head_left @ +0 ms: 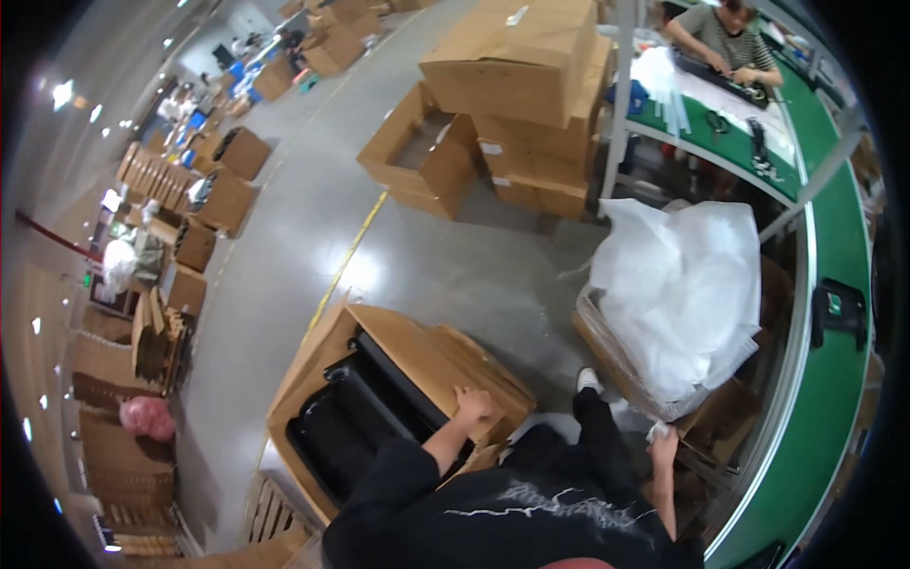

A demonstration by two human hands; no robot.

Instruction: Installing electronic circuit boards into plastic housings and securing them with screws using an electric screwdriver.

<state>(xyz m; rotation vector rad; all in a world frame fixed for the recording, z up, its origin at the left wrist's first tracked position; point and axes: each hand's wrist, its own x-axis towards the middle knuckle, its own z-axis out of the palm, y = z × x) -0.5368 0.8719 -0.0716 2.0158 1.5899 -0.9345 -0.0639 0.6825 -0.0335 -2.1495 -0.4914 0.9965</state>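
My left hand [476, 406] is closed over the near right edge of an open cardboard box [398, 332]. Inside that box lie glossy black moulded parts [346, 422], one of them long and bar-shaped; their exact kind I cannot tell. Down at my right side, my right hand [664, 440] pinches a bit of thin white wrapping [656, 431] at the lower end of a big heap of white foam sheets [678, 284]. The heap fills a carton [607, 351] lined with clear plastic. My right fingertips are partly hidden by the wrapping.
A green conveyor [834, 379] with a black part [840, 313] on it runs along my right. Ahead are stacked cartons [512, 76] and an open carton [417, 156]. At the far right a person [730, 47] works at a green bench. Pallets and boxes line the left.
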